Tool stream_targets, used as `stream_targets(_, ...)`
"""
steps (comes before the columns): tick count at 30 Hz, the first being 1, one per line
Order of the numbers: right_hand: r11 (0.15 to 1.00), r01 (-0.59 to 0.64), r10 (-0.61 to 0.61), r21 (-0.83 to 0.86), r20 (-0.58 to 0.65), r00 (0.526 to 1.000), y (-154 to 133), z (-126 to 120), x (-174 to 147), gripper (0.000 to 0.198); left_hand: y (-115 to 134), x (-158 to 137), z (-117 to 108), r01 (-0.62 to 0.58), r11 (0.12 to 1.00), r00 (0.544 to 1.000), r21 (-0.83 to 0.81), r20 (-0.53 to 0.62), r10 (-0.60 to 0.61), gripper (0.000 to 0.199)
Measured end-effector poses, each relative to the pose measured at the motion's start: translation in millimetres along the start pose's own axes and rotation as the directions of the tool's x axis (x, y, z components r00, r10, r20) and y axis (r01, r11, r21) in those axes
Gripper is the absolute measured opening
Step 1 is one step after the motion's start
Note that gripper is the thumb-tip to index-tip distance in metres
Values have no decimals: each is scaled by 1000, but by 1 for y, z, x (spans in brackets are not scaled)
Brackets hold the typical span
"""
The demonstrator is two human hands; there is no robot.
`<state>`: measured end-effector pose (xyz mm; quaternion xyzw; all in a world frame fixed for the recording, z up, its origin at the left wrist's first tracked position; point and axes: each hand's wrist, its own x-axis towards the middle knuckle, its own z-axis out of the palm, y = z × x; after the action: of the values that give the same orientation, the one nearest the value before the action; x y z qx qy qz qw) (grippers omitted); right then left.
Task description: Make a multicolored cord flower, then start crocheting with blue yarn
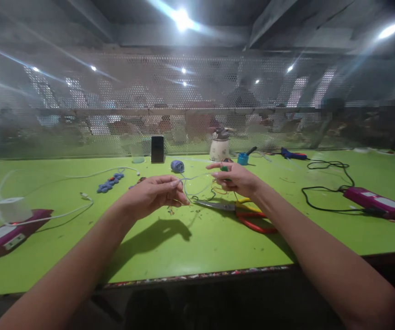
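My left hand (158,192) is closed, thumb against fingers, on a strand of pale blue yarn (197,177). The strand runs across to my right hand (240,178), whose fingers pinch its other end with the index finger stretched out. A small green thing (224,168) shows among the right fingers; its kind I cannot make out. Behind my hands lies a ball of blue yarn (177,166). Below the right hand, large scissors (238,208) with red and yellow handles rest on the table, blades pointing left. Left of my left hand lies a blue crocheted strip (110,183).
Purple power strips (378,201) with cables lie at both sides of the green table (211,250). A phone (157,149), a bottle (219,145), a blue pot (243,158) and blue-handled pliers (292,154) stand or lie towards the back. Behind is a perforated metal screen (115,87).
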<state>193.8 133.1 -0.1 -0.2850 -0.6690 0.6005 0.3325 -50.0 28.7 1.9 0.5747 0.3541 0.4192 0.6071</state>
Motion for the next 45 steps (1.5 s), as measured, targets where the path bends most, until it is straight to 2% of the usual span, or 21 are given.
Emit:
stream_targets(2,979,-36,12,-201,-118,993,1,5,1,53,-2,1,5,10,999,1000,-32,22,-9,15)
stream_targets(4,908,-8,-80,-418,-193,978,1,14,-1,48,-4,3,8,9,998,1000,-56,-14,-9,14)
stream_targets(5,860,45,-153,-508,-172,973,-1,19,-3,42,-5,4,8,0,998,999,-70,-42,-3,14)
stream_targets(7,779,194,-259,-597,-25,966,-8,29,-11,37,-7,6,7,-36,994,994,-101,-106,25,14)
stream_targets(8,758,241,-267,-606,49,963,-12,33,-16,39,-7,7,6,-56,992,990,-114,-136,41,13)
stream_targets(12,663,337,-304,-668,170,937,-25,46,-33,33,-8,9,3,-125,984,972,-126,-215,96,14)
stream_targets(15,618,361,-295,-698,220,930,-25,52,-37,30,-10,10,4,-160,984,955,-80,-267,133,14)
stream_targets(22,582,369,-373,-724,165,913,-18,52,-33,26,-14,13,7,-157,987,953,12,-259,155,15)
stream_targets(27,595,339,-375,-729,122,919,-18,50,-31,23,-12,11,7,-154,988,971,-10,-185,150,16)
stream_targets(37,529,366,-388,-766,165,907,-11,51,-28,22,-13,9,10,-147,988,975,-43,-172,138,13)
stream_targets(45,533,412,-492,-739,124,861,-3,58,-26,21,-11,8,15,-139,989,976,-51,-177,128,14)
